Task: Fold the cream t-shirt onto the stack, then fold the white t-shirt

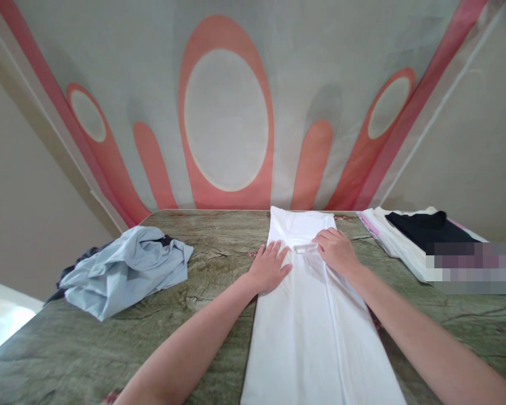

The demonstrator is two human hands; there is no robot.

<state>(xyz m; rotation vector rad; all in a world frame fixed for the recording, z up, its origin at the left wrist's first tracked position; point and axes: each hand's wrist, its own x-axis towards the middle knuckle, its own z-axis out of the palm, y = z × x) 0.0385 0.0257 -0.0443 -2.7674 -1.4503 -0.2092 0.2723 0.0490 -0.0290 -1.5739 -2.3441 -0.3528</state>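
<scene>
A long white cloth (303, 332) runs from the counter's (211, 337) far edge nearward; the left hand (270, 269) rests on it, grip spread, while the right hand (336, 250) curls at its right side, whether pinching I cannot tell. A crumpled light-blue garment (129, 273) lies near the left edge, black fabric (430, 232) atop folded clothes (402, 256) toward the far right corner.

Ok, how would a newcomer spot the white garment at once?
On the wood-grain table, look midway along the far edge. The white garment runs toward the camera, under the left hand and right hand. It's one long strip, unlike the crumpled pale blue garment at left and layered clothes at right.
</scene>
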